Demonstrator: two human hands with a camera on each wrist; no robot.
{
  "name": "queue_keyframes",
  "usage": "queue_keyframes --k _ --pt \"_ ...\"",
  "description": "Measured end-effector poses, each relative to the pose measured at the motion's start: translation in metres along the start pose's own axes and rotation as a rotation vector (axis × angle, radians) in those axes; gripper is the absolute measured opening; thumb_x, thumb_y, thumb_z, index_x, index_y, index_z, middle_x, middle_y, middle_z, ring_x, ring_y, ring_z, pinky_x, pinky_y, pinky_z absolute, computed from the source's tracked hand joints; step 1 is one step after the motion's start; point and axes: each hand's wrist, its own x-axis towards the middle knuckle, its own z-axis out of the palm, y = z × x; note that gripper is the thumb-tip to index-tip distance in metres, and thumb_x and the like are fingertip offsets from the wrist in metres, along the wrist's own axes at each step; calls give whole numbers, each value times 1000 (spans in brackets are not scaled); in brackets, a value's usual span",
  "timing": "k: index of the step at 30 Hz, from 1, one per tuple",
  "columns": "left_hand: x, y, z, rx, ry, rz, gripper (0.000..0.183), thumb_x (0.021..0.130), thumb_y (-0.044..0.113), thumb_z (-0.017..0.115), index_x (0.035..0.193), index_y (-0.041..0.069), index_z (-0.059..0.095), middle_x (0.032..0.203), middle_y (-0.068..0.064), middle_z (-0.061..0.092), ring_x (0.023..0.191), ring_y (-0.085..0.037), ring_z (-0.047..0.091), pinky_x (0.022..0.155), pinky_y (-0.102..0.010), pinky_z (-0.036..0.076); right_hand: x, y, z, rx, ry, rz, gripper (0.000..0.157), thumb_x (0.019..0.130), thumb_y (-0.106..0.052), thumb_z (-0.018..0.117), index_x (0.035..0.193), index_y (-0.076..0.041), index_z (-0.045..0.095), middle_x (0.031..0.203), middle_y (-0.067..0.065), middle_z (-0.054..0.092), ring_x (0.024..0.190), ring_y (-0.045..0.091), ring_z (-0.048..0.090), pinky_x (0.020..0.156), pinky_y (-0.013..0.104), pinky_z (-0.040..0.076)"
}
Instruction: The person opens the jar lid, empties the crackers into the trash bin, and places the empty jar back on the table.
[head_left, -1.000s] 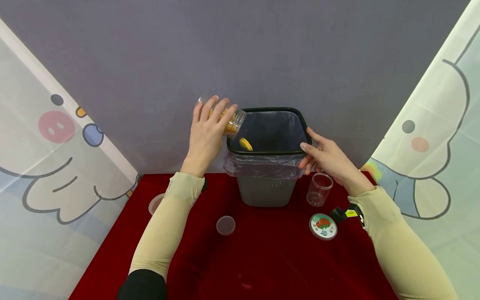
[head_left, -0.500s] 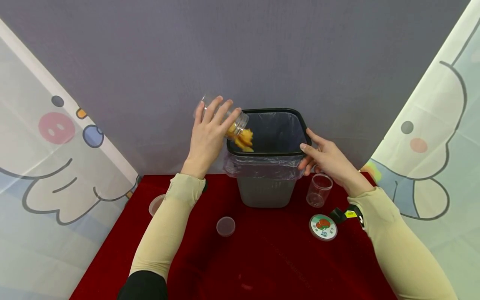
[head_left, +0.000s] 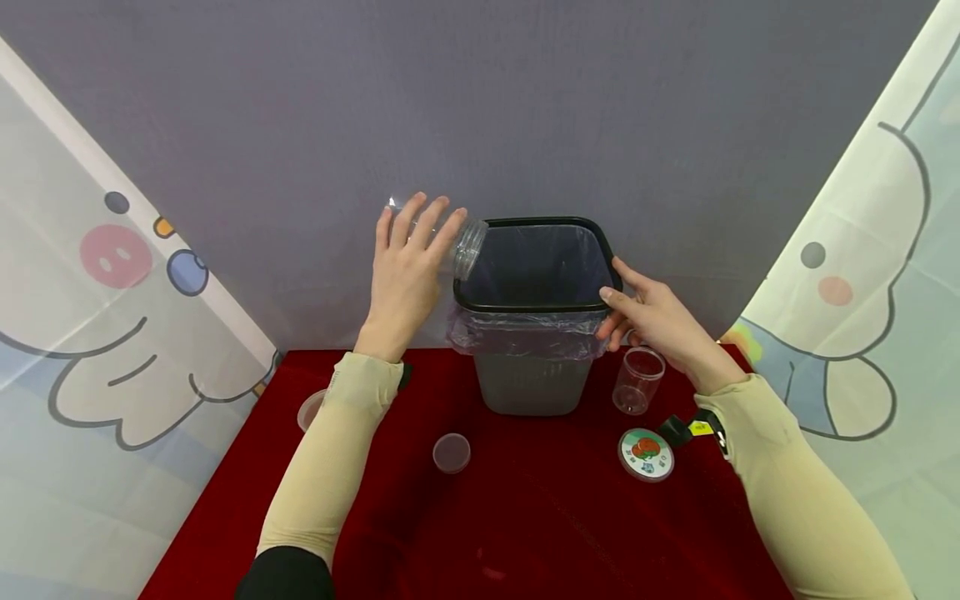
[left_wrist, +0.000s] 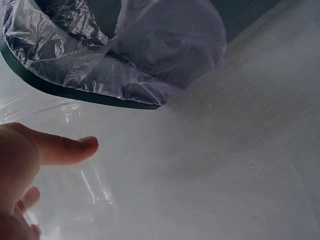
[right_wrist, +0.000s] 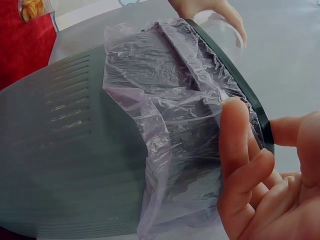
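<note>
Tilted on its side, a clear plastic jar is held by my left hand, its mouth over the left rim of a grey trash bin. No contents show in the jar. The thumb lies along the jar wall in the left wrist view. A thin purplish bag lines the bin and folds over its black rim. At the right rim, my right hand pinches the edge, with fingers outside against the bag. The bin's bottom is hidden.
On the red cloth stand a clear jar right of the bin, a lid with a tomato picture and a small translucent lid. Another round clear piece is partly behind the left sleeve. Yellow pieces sit in a container.
Yellow pieces slid out of the tilted jar into the bin, and the jar now looks empty. My left hand has shifted slightly left. The right hand stays on the rim.
</note>
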Motion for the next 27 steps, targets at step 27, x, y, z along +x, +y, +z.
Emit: queue_keyframes --k 27 --pt "-100 -12 -13 -576 -10 -454 99 56 34 91 141 23 41 133 -1 49 113 -24 41 89 -45 37 -3 -2 -1 22 13 -11 77 91 -47 53 151 -28 8 78 18 67 60 31 63 47 33 46"
